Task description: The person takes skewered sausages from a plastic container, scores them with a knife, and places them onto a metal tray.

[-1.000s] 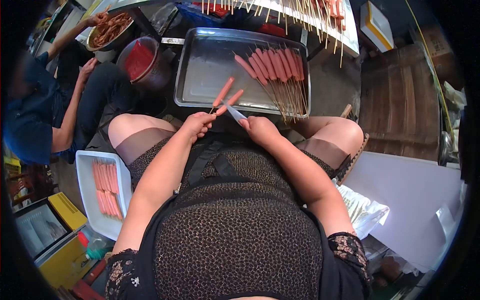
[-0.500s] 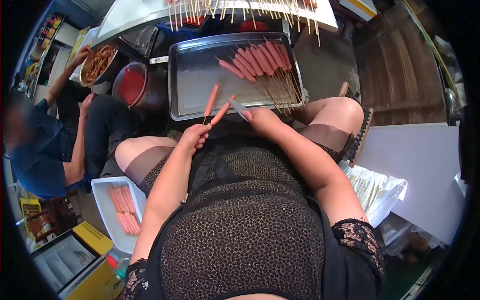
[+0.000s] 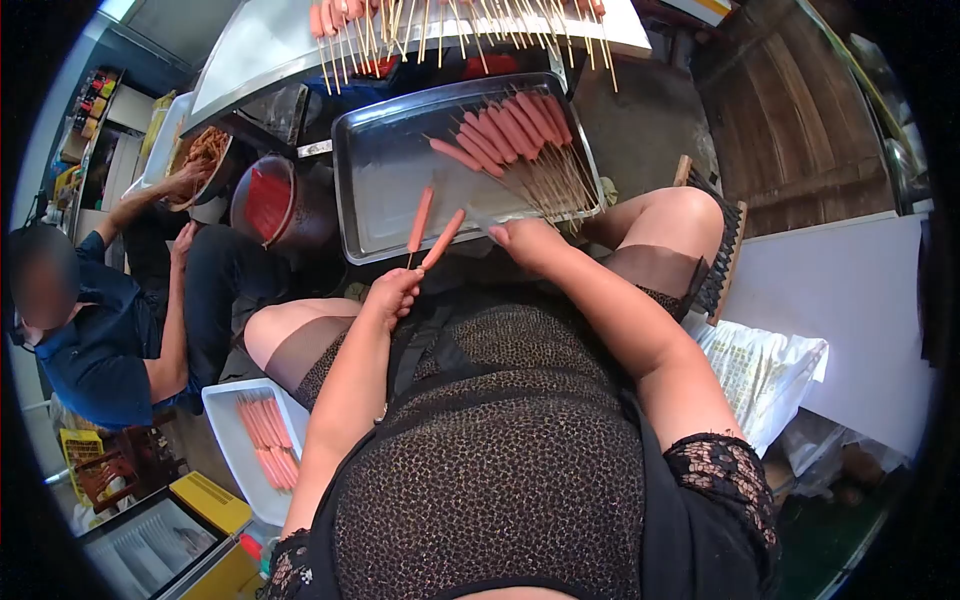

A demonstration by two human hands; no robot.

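Note:
My left hand (image 3: 393,295) is closed round the lower ends of two pink sausages, one upright (image 3: 421,219) with a stick below it, the other leaning right (image 3: 444,239). Closed on a knife (image 3: 481,219), my right hand (image 3: 527,243) is just to the right of them. The blade is blurred, points left, and looks slightly apart from the leaning sausage. Beyond both hands lies a metal tray (image 3: 375,205). On its right side rest several skewered sausages (image 3: 510,130), their sticks towards me.
A white tub (image 3: 225,425) at my left holds more sausages. At the far left a co-worker (image 3: 110,340) reaches into a bowl of brown food (image 3: 205,150). A bucket with red contents (image 3: 268,205) stands beside the tray. Skewers overhang a white table (image 3: 260,50) ahead.
The knife has drawn back to the right from the leaning sausage. My left hand keeps its hold. The co-worker's hand has moved down into the bowl. The whole view has shifted slightly.

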